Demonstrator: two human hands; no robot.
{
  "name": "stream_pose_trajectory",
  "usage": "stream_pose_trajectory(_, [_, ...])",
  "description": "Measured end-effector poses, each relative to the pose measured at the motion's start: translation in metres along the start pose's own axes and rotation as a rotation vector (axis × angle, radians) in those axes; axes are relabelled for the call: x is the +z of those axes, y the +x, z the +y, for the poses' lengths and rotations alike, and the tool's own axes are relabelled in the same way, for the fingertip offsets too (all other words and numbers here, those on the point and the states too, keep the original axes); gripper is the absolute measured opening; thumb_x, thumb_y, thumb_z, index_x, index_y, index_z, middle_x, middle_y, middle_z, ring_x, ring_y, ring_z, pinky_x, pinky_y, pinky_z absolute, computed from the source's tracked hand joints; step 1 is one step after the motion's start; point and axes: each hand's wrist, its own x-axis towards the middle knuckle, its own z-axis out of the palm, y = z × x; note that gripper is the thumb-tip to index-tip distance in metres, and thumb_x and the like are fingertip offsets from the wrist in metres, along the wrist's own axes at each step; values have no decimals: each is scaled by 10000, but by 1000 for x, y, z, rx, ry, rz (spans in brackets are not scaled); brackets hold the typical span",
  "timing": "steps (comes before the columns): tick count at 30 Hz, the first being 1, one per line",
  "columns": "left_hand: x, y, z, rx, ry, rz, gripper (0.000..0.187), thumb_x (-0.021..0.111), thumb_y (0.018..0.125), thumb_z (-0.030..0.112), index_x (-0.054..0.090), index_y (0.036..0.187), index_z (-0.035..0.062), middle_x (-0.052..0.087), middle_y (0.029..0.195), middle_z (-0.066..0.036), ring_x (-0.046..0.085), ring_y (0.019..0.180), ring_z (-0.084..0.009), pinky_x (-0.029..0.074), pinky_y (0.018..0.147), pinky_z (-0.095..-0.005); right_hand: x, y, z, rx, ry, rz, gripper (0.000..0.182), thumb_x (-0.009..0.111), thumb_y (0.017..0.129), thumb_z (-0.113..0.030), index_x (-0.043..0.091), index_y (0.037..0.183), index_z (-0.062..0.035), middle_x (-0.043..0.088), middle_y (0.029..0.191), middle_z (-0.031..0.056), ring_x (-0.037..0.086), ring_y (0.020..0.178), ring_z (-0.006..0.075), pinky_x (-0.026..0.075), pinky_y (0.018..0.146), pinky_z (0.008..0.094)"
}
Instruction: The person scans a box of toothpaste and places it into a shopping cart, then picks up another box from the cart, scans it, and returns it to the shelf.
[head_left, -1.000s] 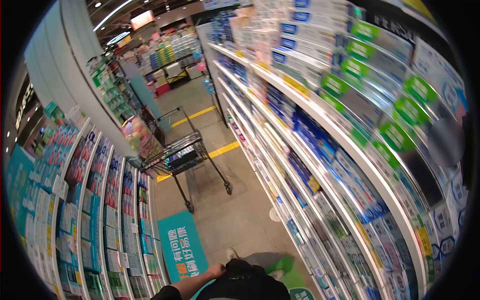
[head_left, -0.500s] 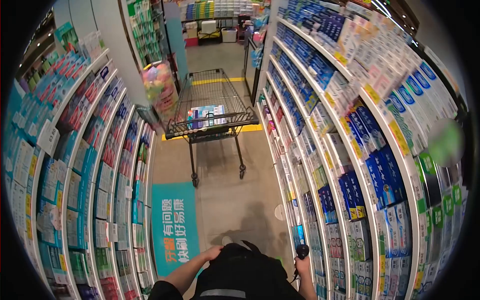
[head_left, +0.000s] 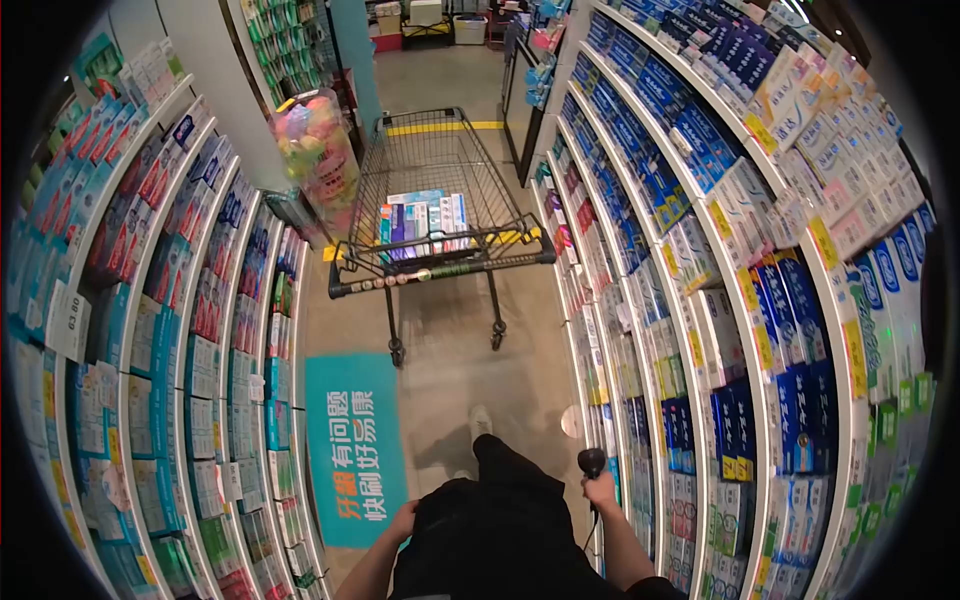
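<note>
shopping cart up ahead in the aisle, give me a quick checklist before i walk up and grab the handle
1. Floor between the person and the shopping cart: bare apart from the teal floor sticker. Ok.
2. Cart handle faces the person, nothing draped on it. Ok.
3. Right hand grips a handheld scanner, so it is not free. Not ok.
4. Left hand rests at the hip, holds nothing visible. Ok.
5. Boxes sit inside the basket. Ok.
6. Cart wheels locked or free: cannot tell.

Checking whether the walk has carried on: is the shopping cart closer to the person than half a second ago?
Yes. The shopping cart now sits nearer the teal floor sign, filling more of the aisle.
</note>
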Motion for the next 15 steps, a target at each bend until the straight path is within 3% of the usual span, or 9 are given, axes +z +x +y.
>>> stream_pose_trajectory(3, [-9,-3,62,-11,-182,57,322,654,794,132,600,1067,-29,646,977,-74,582,881,-148,463,805,-303,12,55,-92,-373,-46,122,88,601,634,-59,580,667,20,579,551,153,623,537,260,456,496,364])
stream_pose_trajectory(7, [-21,0,92,112,-228,187,316,664,779,101,596,1064,-18,641,984,-57,581,884,-142,463,809,-294,13,61,-273,-624,68,29,103,584,646,-43,597,732,11,596,616,183,633,632,318,467,560,370])
stream_pose_trajectory(9, [-35,4,69,78,-251,272,306,658,784,98,595,1062,-13,638,992,-59,580,895,-143,460,814,-289,24,68,-333,-847,179,-26,185,577,653,-3,606,836,-5,617,728,182,628,716,336,478,644,377])
stream_pose_trajectory(11, [-47,4,58,24,-239,438,259,615,814,71,594,1063,3,633,974,-62,576,904,-139,460,798,-283,13,39,-419,-950,190,-116,419,599,613,18,594,1030,-21,601,1045,207,566,980,382,467,812,404])
stream_pose_trajectory(13, [-62,-5,71,21,-116,631,234,602,827,69,597,1054,12,631,956,-60,577,904,-134,460,776,-276,39,46,-457,-1118,242,-89,505,577,604,67,561,1105,2,566,1133,192,524,1066,374,429,897,398])
stream_pose_trajectory(15, [-81,-20,125,-54,-462,688,198,586,862,138,587,1030,32,629,917,-58,598,880,-158,469,737,-296,56,40,-498,-1172,222,-89,588,566,594,91,518,1175,9,524,1209,198,466,1157,379,376,980,408])
